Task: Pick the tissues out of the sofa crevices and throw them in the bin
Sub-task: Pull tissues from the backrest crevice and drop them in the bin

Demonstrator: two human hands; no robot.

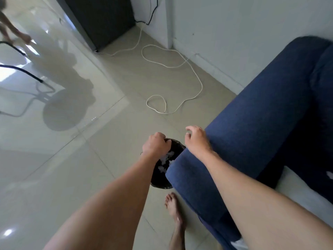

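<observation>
A black bin stands on the floor against the blue sofa arm, with several crumpled white tissues inside it. My left hand grips the bin's far rim, fingers curled over the edge. My right hand hovers over the end of the sofa arm just right of the bin, fingers loosely spread and holding nothing. A white scrap of tissue shows at the right edge by the sofa's seat crevice. Another white bit lies low beside the sofa front.
My bare foot stands on the tiled floor beside the bin. A white cable loops across the floor ahead. A dark cabinet stands at the back wall. Another person and black hoses are at far left.
</observation>
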